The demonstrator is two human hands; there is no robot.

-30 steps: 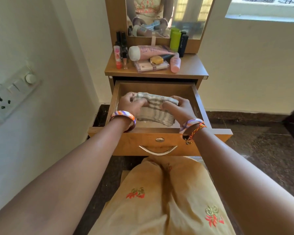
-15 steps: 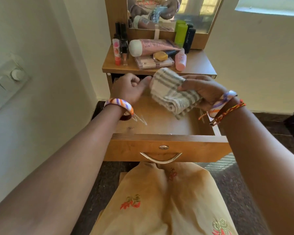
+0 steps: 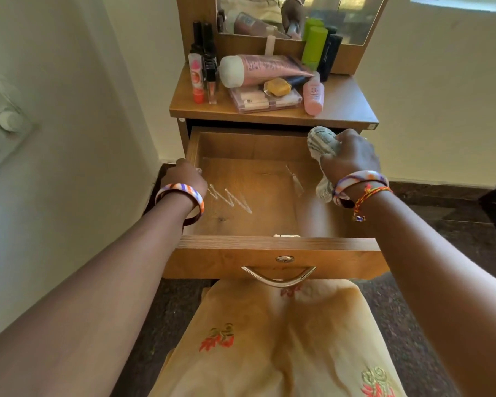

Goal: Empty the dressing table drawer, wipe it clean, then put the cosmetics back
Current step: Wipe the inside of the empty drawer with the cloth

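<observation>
Drawer (image 3: 258, 196): pulled out, bare inside. Cloth (image 3: 321, 144): lifted off drawer floor since a second ago, now bunched in right hand (image 3: 348, 156) at far right corner. Left hand (image 3: 185, 176): curled over left wall. Cosmetics (image 3: 261, 78): on table, awaiting return. Wiping apparently near done.

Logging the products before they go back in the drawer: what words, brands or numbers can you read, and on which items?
None can be read for certain.
Large pink tube with white cap: dark print along its side, blurred.
Small pink bottle: faint mark, too small.
Slim pink-and-orange lip balm stick: round emblem only, no legible words.
Clear flat palette case: no text visible.
</observation>
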